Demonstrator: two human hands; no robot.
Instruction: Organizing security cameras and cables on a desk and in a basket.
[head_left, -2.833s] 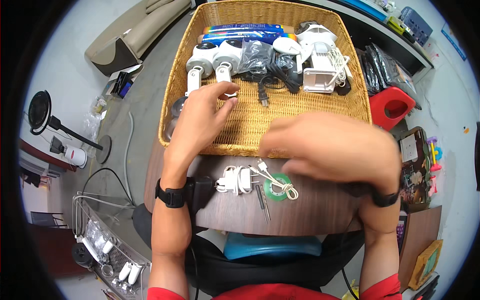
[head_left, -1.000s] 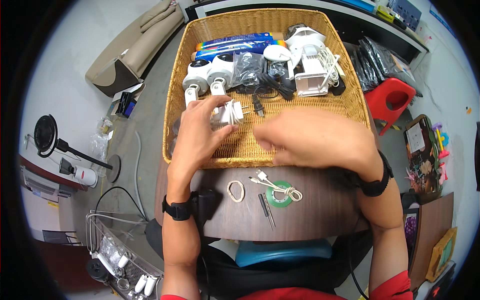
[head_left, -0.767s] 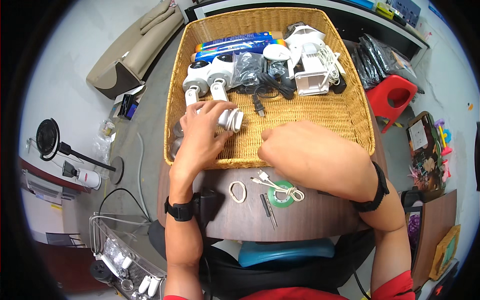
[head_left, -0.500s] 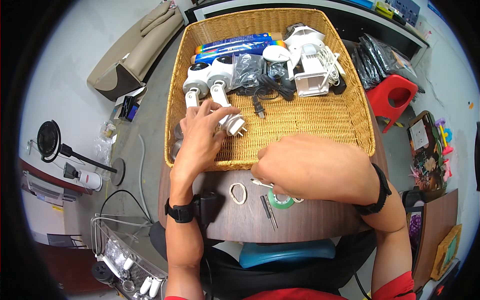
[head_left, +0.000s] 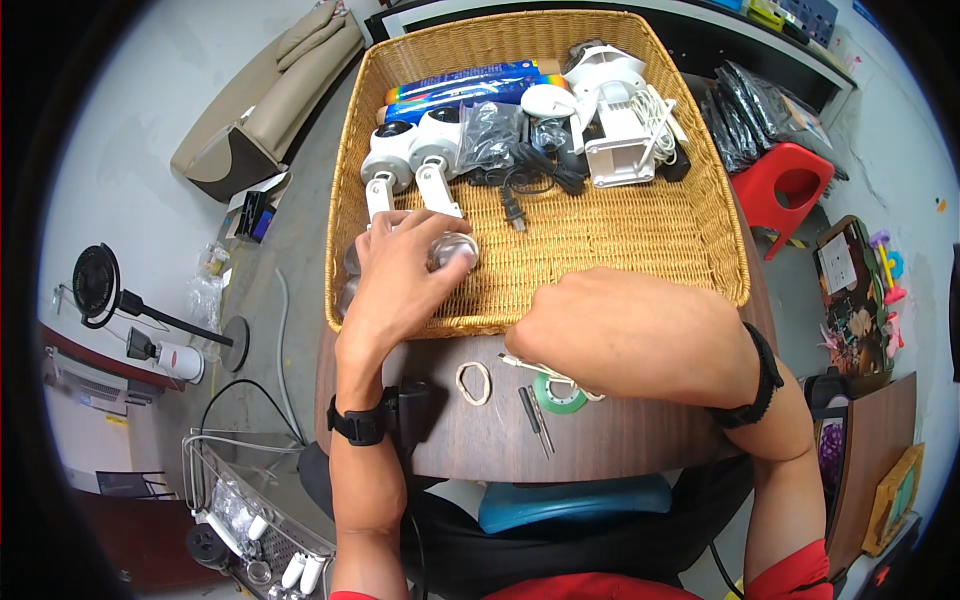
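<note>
My left hand reaches into a wicker basket. Its thumb and index finger close round a round, whitish-silver piece, slightly blurred. Just beyond that hand stand two white dome cameras on white brackets. My right hand is curled into a fist at the basket's near rim, closed on a thin white cable. Most of its fingers are hidden beneath the hand. The cable's small plug end pokes out left of the fist, above a roll of green tape.
On the brown table lie a beige ring and two thin screwdrivers. The basket also holds blue boxes, a bagged part, a black power cord and a white housing with coiled cable.
A white plug with metal prongs showed at my left fingers; now a round face shows there, and no prongs. The right fist stays nearly in place, with more of the cable showing below it.
</note>
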